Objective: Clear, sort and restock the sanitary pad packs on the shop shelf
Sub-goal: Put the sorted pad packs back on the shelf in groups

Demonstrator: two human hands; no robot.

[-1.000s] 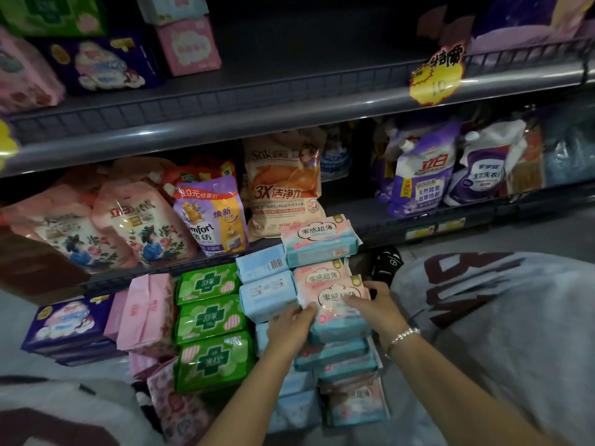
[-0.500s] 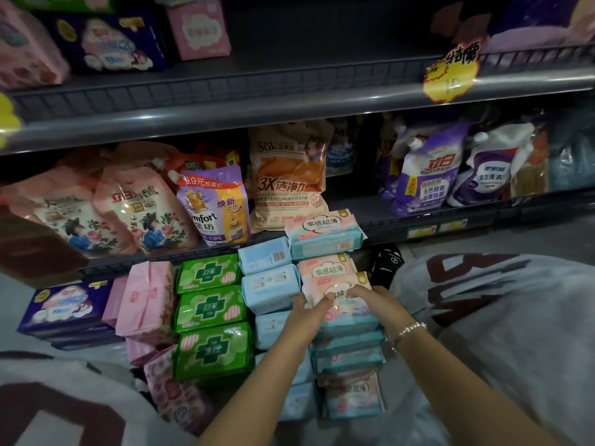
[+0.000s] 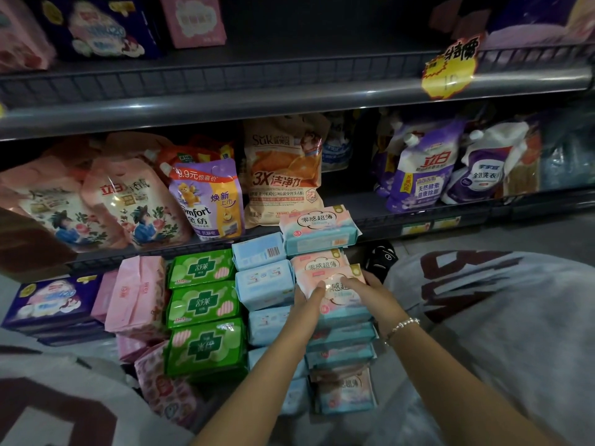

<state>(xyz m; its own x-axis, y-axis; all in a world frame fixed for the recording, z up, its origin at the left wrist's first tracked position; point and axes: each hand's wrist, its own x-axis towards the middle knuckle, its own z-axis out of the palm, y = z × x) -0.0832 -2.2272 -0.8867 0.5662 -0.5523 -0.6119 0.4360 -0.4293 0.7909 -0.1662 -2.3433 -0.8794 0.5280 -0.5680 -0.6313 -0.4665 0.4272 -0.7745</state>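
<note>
Both hands hold one pink-and-teal pad pack in a stack of like packs. My left hand grips its left edge, thumb on top. My right hand grips its right side. Two more pink-and-teal packs sit above it, and several lie below. Pale blue packs are stacked just left, then three green packs, pink packs and a dark blue box.
Detergent and softener pouches fill the shelf above, behind a wire rail. A yellow price tag hangs from the higher shelf. Grey printed fabric covers the right and lower left. A black object lies right of the stack.
Both hands have slid slightly up and inward on the pink-and-teal pack, the thumbs now closer together on its face. The view has shifted a little; the stacks stay put.
</note>
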